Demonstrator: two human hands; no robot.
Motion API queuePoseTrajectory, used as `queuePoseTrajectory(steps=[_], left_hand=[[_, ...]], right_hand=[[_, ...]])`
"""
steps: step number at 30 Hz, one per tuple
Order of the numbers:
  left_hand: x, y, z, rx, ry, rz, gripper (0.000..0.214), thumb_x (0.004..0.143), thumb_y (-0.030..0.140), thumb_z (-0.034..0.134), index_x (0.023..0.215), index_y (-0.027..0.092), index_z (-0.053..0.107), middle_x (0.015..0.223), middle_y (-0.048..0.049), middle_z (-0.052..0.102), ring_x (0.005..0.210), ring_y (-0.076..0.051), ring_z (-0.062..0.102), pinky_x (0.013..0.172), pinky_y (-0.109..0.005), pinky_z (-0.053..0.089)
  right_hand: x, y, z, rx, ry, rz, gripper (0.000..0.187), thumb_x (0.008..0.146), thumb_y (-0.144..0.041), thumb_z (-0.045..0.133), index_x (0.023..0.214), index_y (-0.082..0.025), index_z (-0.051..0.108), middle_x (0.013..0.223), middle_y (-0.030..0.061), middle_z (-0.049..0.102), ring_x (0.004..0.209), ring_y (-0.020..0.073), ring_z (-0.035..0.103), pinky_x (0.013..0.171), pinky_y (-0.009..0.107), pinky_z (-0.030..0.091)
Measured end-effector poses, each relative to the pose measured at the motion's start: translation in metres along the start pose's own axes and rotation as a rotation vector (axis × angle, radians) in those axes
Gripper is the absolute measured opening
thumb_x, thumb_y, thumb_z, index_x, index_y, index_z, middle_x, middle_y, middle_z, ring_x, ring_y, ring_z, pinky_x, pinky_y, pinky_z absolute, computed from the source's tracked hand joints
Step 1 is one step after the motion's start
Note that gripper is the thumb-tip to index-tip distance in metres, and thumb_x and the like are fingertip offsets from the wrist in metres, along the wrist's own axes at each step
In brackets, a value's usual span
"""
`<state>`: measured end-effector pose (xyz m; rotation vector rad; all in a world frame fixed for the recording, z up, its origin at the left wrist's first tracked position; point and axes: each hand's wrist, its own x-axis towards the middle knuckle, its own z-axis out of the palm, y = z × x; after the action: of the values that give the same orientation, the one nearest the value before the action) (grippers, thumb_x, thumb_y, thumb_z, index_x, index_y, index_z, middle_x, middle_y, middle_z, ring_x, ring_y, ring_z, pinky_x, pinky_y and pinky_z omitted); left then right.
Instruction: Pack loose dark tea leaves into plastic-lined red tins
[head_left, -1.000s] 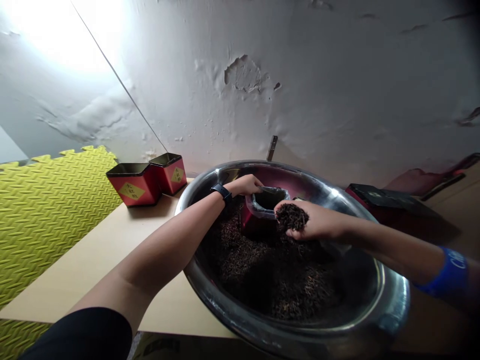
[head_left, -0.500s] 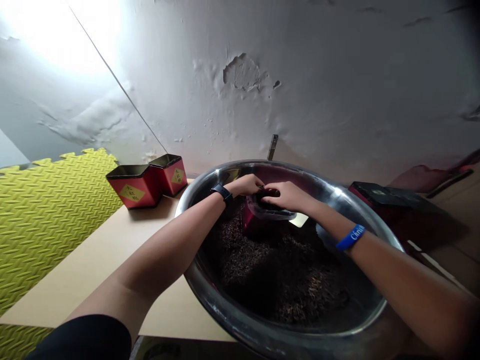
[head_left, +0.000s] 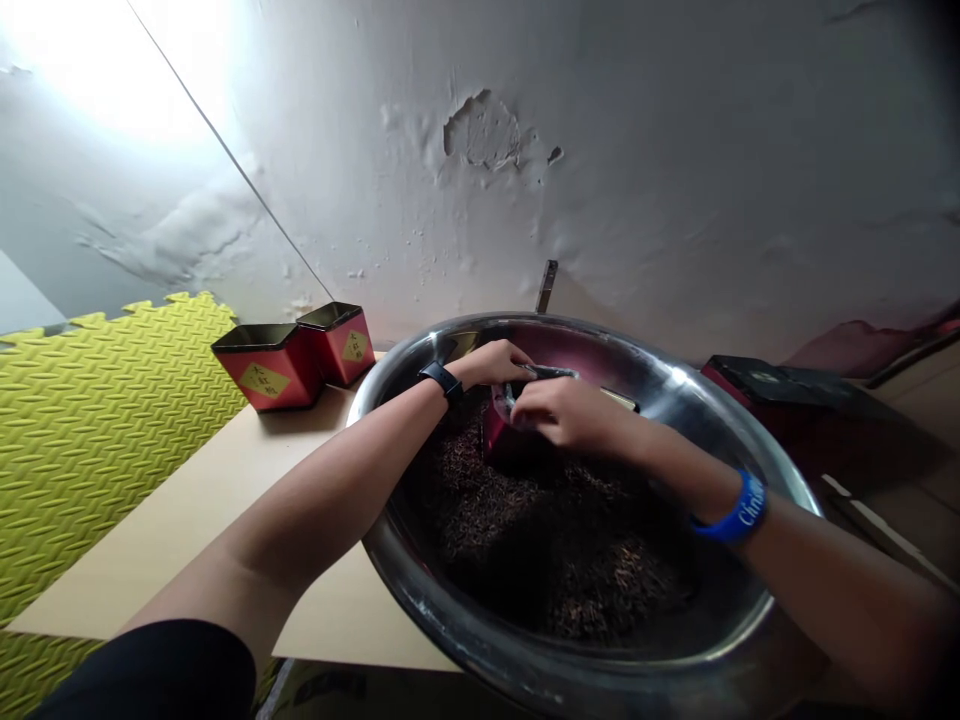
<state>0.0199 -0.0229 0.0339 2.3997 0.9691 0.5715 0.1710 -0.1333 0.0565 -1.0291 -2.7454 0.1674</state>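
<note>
A large steel basin point(head_left: 431, 650) holds dark loose tea leaves point(head_left: 487, 500). Inside it, on the leaves, stands a red tea tin point(head_left: 495, 435), partly covered by my hands. A clear plastic bag point(head_left: 551, 372) lines the tin, and its edge shows at the mouth. My left hand point(head_left: 499, 362), with a dark watch on the wrist, pinches the bag's edge at the tin's back left. My right hand point(head_left: 566, 412) has its fingers closed on the bag at the near side of the mouth. The tin's contents are hidden.
Two open red tins, a larger one point(head_left: 274, 375) and a smaller one point(head_left: 346, 345), stand at the left on a light wooden table point(head_left: 225, 500). Black-lidded boxes point(head_left: 772, 385) lie right of the basin. A peeling wall point(head_left: 637, 200) rises behind; yellow foam mats point(head_left: 112, 400) lie left.
My right hand has moved from the far side of the tin's mouth toward me, and its fingers have closed on the bag's edge. My left hand stays almost in place.
</note>
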Motion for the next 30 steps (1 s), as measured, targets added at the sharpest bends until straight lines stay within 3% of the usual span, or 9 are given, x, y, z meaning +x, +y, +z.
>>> queuePoseTrajectory(steps=[3,5,7,10,13,19,24,28,30], left_hand=[[0.0,0.004,0.001,-0.029,-0.008,-0.005,0.034,0.076,0.035,0.059,0.103,0.016,0.068,0.085,-0.0045,0.068,0.066,-0.011,0.052,0.057,-0.021,0.04],[0.001,0.006,0.001,-0.046,-0.043,-0.004,0.034,0.078,0.035,0.056,0.104,0.017,0.068,0.087,-0.0044,0.068,0.066,-0.01,0.053,0.058,-0.02,0.042],[0.003,0.006,0.002,-0.048,-0.072,-0.005,0.033,0.079,0.032,0.055,0.107,0.018,0.067,0.087,-0.0036,0.068,0.063,-0.009,0.053,0.059,-0.02,0.042],[0.005,0.003,0.002,-0.032,-0.101,-0.048,0.035,0.078,0.031,0.056,0.11,0.018,0.065,0.085,-0.0032,0.068,0.058,-0.008,0.051,0.058,-0.021,0.042],[0.007,0.0,0.003,-0.008,-0.111,-0.088,0.038,0.076,0.034,0.056,0.109,0.018,0.065,0.084,-0.0038,0.068,0.058,-0.009,0.051,0.056,-0.021,0.041],[0.009,-0.003,0.004,0.012,-0.102,-0.069,0.037,0.076,0.034,0.056,0.107,0.017,0.066,0.088,-0.0046,0.068,0.063,-0.01,0.053,0.058,-0.02,0.041],[0.009,-0.004,0.003,0.01,-0.1,-0.051,0.038,0.076,0.034,0.054,0.107,0.016,0.066,0.087,-0.004,0.068,0.062,-0.01,0.052,0.057,-0.02,0.041],[0.007,0.0,0.003,-0.008,-0.113,-0.081,0.037,0.074,0.03,0.056,0.107,0.016,0.065,0.078,-0.0019,0.066,0.057,-0.008,0.049,0.054,-0.02,0.038],[0.007,0.001,0.004,-0.088,-0.085,-0.11,0.032,0.07,0.023,0.059,0.099,0.013,0.068,0.071,-0.0013,0.065,0.056,-0.008,0.048,0.053,-0.019,0.037]], right_hand=[[-0.005,-0.019,0.015,0.113,-0.432,-0.072,0.029,0.073,-0.033,0.058,0.098,-0.019,0.066,0.089,0.003,0.067,0.076,0.0165,0.059,0.063,0.024,0.04],[-0.007,-0.027,0.031,0.094,-0.692,-0.005,0.06,0.054,-0.043,0.072,0.107,-0.017,0.063,0.102,0.0069,0.064,0.082,0.0216,0.06,0.057,0.025,0.039],[-0.009,-0.032,0.048,0.032,-0.847,0.085,0.086,0.035,-0.043,0.078,0.115,-0.016,0.059,0.125,0.012,0.052,0.093,0.029,0.057,0.055,0.026,0.038],[-0.008,-0.036,0.07,-0.022,-0.935,0.091,0.099,0.029,-0.041,0.079,0.121,-0.015,0.054,0.141,0.0158,0.033,0.103,0.0347,0.052,0.054,0.027,0.036],[-0.006,-0.037,0.08,-0.058,-0.908,-0.032,0.09,0.043,-0.036,0.077,0.125,-0.011,0.05,0.131,0.0188,0.045,0.096,0.0306,0.056,0.054,0.027,0.036],[-0.002,-0.027,0.075,0.027,-0.781,-0.206,0.058,0.063,-0.028,0.066,0.116,-0.01,0.055,0.102,0.0117,0.063,0.078,0.0202,0.058,0.053,0.025,0.036],[0.003,-0.027,0.047,0.243,-0.619,-0.185,0.041,0.066,-0.033,0.06,0.103,-0.014,0.059,0.08,0.0028,0.062,0.064,0.0131,0.053,0.053,0.022,0.038],[0.003,-0.021,0.012,0.419,-0.39,-0.193,0.025,0.066,-0.021,0.058,0.091,-0.017,0.056,0.083,0.0002,0.06,0.073,0.0122,0.053,0.068,0.022,0.041],[0.002,-0.011,-0.006,0.479,-0.246,-0.101,0.023,0.067,-0.019,0.056,0.09,-0.018,0.054,0.086,0.0008,0.059,0.075,0.0127,0.053,0.068,0.023,0.042]])
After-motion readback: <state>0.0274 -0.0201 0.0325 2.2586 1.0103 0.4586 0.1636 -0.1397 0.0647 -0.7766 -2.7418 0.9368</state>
